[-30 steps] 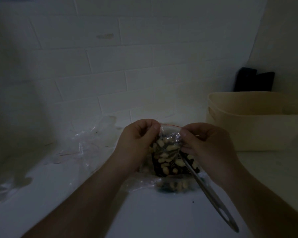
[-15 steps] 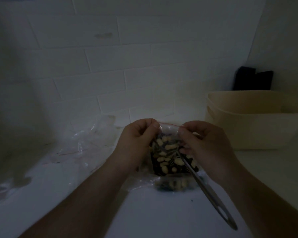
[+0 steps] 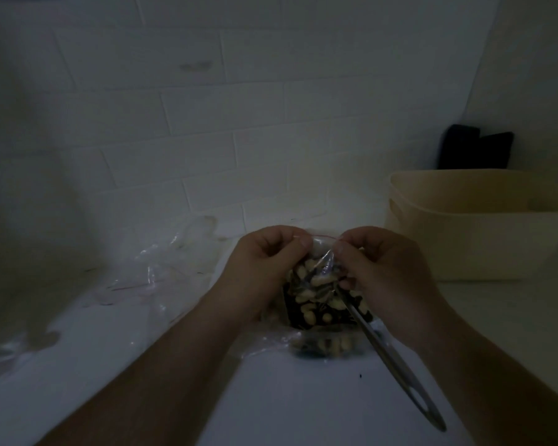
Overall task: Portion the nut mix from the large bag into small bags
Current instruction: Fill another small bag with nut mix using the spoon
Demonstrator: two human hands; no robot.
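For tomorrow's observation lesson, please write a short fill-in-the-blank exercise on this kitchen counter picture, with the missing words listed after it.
1. Both hands, the left hand and the right hand, pinch the top of a small ____ bag.
2. The strip along the bag's top edge is ____ in colour.
3. The bag holds a mix of ____.
4. The beige tub stands to the ____ of the hands.

Missing words: plastic; red; nuts; right

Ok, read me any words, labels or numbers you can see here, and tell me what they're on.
None can be read.
Small bag: clear plastic, red seal line, no print visible.
Beige bin: plain sides.
Spoon handle: no marking visible.
Dark object behind the bin: too dim to tell.
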